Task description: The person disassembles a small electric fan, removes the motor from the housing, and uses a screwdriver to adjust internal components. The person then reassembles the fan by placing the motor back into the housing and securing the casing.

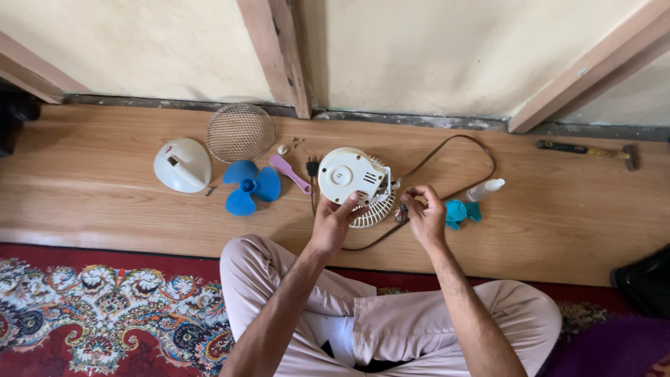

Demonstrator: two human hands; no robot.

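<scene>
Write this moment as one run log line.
left hand: holds fan motor housing | right hand: pinches small part | blue blade: floor

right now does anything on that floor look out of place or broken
The small fan is in pieces: its blue blade lies loose beside the wire grille and a white cover, all off the motor body that the left hand steadies. The right hand pinches something small. Nothing looks spilled or cracked.
</scene>
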